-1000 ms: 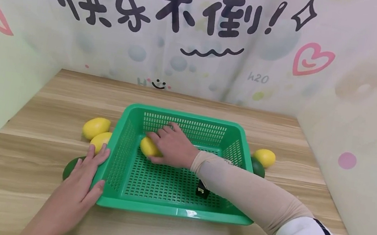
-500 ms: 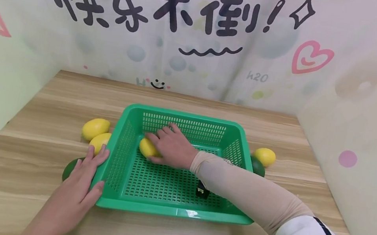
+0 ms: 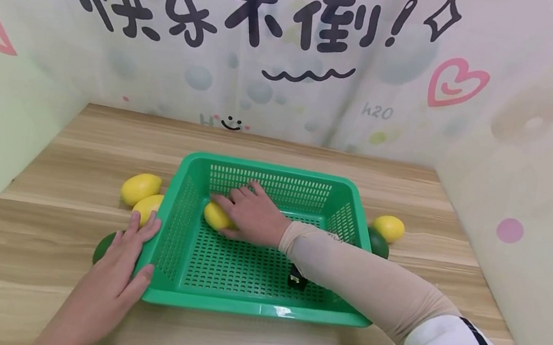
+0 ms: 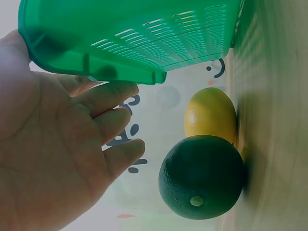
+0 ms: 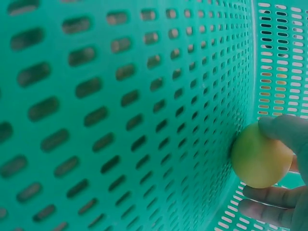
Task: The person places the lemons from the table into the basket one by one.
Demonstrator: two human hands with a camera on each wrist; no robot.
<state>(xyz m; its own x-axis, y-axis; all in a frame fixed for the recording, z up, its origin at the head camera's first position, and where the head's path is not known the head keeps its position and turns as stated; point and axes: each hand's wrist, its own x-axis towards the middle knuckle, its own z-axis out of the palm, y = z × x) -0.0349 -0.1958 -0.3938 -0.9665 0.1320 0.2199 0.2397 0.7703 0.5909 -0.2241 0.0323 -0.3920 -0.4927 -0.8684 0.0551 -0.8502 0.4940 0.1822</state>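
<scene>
Your right hand [image 3: 256, 217] curls around a lemon [image 3: 217, 216] low inside the far left of a green perforated basket [image 3: 207, 303], while your left hand [image 3: 112, 276], fingers extended, touches its left rim, seemingly to steady it.

Table [image 3: 243, 343] | green basket [image 3: 258, 310] | left: two lemons [image 3: 141, 189], green fruit [image 4: 202, 175] | right: lemon [image 3: 389, 229], probably second green fruit [image 3: 379, 244]
</scene>
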